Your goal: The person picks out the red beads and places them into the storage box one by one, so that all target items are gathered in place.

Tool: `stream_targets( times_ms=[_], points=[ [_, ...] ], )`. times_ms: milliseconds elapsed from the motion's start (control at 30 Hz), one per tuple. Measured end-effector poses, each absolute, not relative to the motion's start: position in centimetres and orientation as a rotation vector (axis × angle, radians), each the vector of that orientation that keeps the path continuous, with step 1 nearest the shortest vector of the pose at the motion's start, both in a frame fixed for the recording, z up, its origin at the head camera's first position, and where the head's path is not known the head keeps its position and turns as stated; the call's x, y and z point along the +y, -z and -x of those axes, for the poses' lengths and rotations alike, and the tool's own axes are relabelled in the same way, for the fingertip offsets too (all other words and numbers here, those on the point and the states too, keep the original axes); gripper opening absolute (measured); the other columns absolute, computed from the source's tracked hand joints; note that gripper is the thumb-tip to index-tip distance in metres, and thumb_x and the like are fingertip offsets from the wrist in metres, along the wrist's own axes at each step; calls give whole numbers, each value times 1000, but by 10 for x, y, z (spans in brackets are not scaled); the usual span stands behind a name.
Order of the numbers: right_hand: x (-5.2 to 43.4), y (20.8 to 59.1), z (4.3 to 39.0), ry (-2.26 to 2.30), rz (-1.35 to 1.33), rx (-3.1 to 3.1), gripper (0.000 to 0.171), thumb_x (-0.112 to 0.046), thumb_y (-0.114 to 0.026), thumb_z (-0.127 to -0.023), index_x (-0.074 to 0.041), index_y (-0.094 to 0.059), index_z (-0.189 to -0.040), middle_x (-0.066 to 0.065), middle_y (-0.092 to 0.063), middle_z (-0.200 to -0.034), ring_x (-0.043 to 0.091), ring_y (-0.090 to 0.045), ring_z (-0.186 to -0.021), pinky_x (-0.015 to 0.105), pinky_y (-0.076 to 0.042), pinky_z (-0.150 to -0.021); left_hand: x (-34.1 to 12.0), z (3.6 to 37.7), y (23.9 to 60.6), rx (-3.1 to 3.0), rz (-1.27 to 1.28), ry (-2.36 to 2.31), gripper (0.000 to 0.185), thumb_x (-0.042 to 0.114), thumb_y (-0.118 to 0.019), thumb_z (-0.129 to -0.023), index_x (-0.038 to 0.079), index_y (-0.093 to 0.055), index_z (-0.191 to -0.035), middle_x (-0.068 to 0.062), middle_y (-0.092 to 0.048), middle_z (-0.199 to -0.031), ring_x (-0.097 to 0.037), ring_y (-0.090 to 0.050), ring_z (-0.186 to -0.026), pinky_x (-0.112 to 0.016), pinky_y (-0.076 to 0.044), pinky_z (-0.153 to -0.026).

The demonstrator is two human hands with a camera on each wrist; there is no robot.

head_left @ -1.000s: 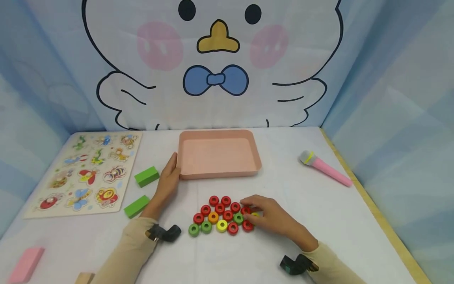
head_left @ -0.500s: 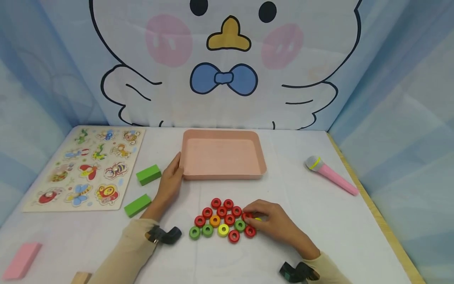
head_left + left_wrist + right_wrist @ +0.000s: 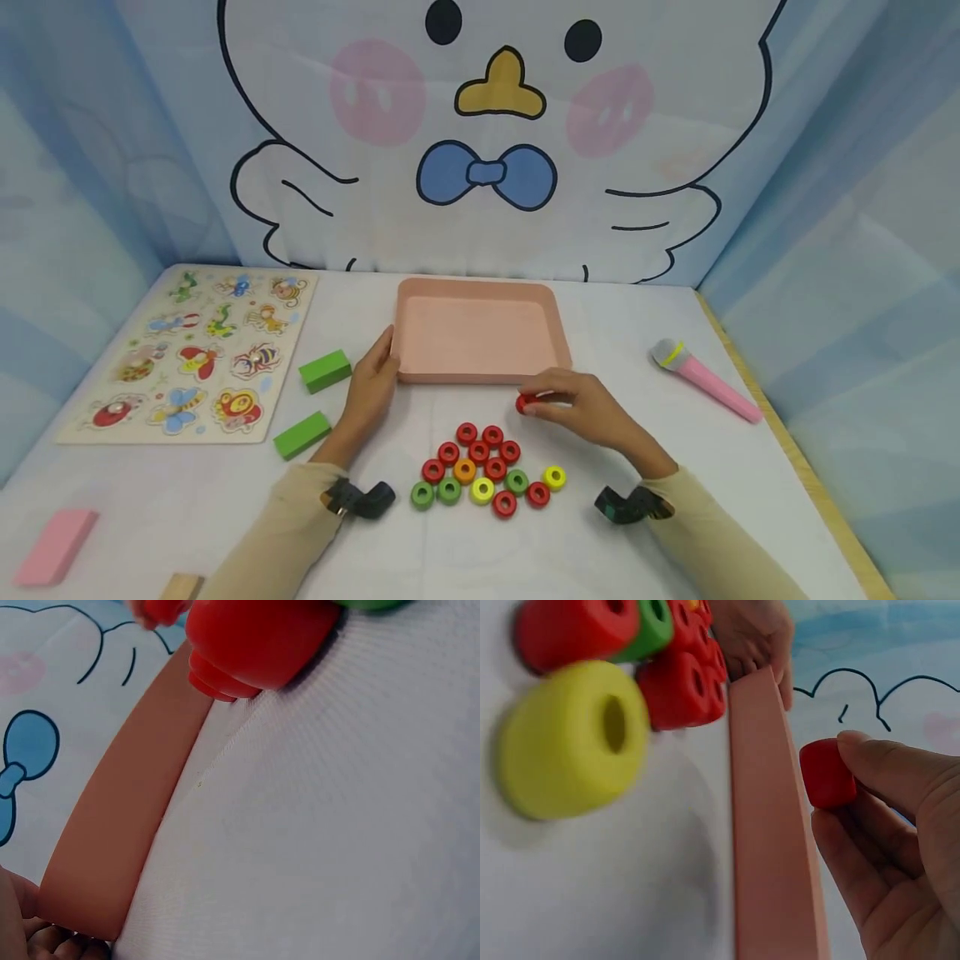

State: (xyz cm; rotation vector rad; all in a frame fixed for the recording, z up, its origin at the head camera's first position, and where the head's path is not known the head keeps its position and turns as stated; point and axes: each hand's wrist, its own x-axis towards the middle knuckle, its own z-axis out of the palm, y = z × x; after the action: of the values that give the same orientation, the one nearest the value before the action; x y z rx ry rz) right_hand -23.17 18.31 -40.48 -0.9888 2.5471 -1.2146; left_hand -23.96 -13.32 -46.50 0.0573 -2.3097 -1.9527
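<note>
My right hand [image 3: 581, 408] pinches a red bead [image 3: 523, 403] between thumb and fingers, just off the near right part of the pink tray [image 3: 480, 333]. In the right wrist view this bead [image 3: 826, 774] is raised, overlapping the tray's rim [image 3: 780, 825]. My left hand [image 3: 371, 385] grips the tray's left side near its front corner; the left wrist view has its thumb and curled fingers at the tray wall [image 3: 127, 802]. In front of the tray lies a cluster of beads with holes: several red, several green, an orange bead [image 3: 464, 472] and yellow ones, such as a yellow bead [image 3: 554, 477].
At left lie an insect puzzle board [image 3: 198, 350], a green block [image 3: 326, 371], a second green block [image 3: 302, 435], a pink block [image 3: 56, 547] and a wooden block [image 3: 182, 586]. A pink toy microphone [image 3: 708, 382] lies at right. A printed curtain [image 3: 487, 225] hangs behind the table.
My right hand has picked a red bead from the cluster's right side and moved it up and away, toward the tray. My left hand stays on the tray; the head view has shifted slightly.
</note>
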Motion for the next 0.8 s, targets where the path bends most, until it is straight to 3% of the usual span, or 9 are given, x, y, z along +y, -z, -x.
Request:
stream_targets(
  times_ms=[200,400,600,800],
  points=[
    [135,386,298,1244,1100,2507,27,-10,-70,-91,-1,-71,-116,4,-69,-112,19,-64,-103,31,-54,-90,-132,240,469,-2315,-74,1934,53,15,-38,-104,6,-27,-155,-7,-28,-158,-19,-24,-145,-34,-22,-117],
    [80,385,354,1219,868,2535,36,-29,-69,-93,-10,-70,-123,-4,-69,-111,14,-62,-103,30,-54,-89,-133,239,469,-2306,-76,1910,53,16,-39,-104,7,-28,-155,-6,-30,-157,-20,-26,-144,-35,-21,-117],
    [41,399,389,1254,816,2500,33,-24,-70,-92,-6,-71,-120,1,-70,-109,16,-63,-100,30,-54,-87,-131,240,471,-2321,-67,1924,54,15,-38,-103,8,-27,-156,-5,-29,-158,-19,-26,-144,-35,-22,-117],
    [15,412,406,1191,765,2535,29,-27,-73,-90,-12,-75,-114,-1,-70,-108,16,-60,-100,29,-52,-87,-134,241,468,-2308,-55,1896,54,13,-39,-102,7,-29,-155,-6,-32,-156,-20,-27,-143,-35,-22,-117]
  ],
)
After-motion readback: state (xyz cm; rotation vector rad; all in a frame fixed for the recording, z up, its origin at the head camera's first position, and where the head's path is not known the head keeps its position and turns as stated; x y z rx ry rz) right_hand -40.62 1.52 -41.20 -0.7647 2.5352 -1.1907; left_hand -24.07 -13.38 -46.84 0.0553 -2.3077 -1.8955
